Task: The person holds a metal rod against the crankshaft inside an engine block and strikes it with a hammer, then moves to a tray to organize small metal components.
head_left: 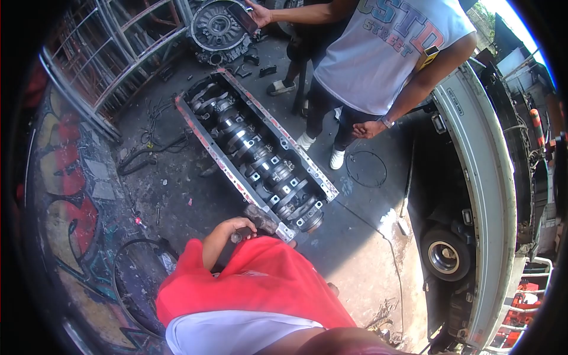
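Note:
My left hand [238, 226] is beside my red clothing, near the close end of a long engine block. Its fingers are curled round a small roundish metal piece that I cannot make out. The engine block [278, 145] lies open side up on the floor, its rails marked with red paint. Along its length runs a crankshaft [258, 155] with shiny journals and several bearing caps. A dark, blocky piece [260, 219] sits at the block's near left corner, close to my left hand. My right hand is not visible; red cloth covers that side.
Across the block stands a person [390, 59] holding a dark flat object [243, 19] by a round metal housing [219, 25]. A hose [155, 152] lies left. A cable [378, 231] crosses the floor toward a truck wheel [444, 258]. Metal racks [118, 53] stand back left.

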